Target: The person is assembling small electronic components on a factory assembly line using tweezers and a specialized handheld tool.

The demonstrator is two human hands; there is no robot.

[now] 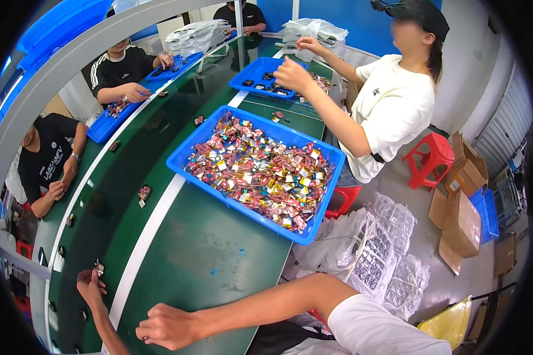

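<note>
Over the dark green conveyor belt at the lower left, my left hand [91,289] pinches a small dark electronic assembly [99,268] with a shiny piece on it. My right hand [169,327] is curled closed above the near edge of the green bench [219,231], close to the white rail. A tiny dark bit shows at its fingertips, too small to name. Beyond my right forearm stands a large blue tray [305,235], heaped with small red circuit boards [260,168] that carry wires and yellow and silver parts.
Several small assemblies [144,194] lie spaced along the belt [109,207]. Across it, co-workers handle parts over a long blue tray [103,127]. Another co-worker [391,106] at the right reaches over a blue tray [240,80]. Plastic-wrapped stacks [370,254] stand beside the bench.
</note>
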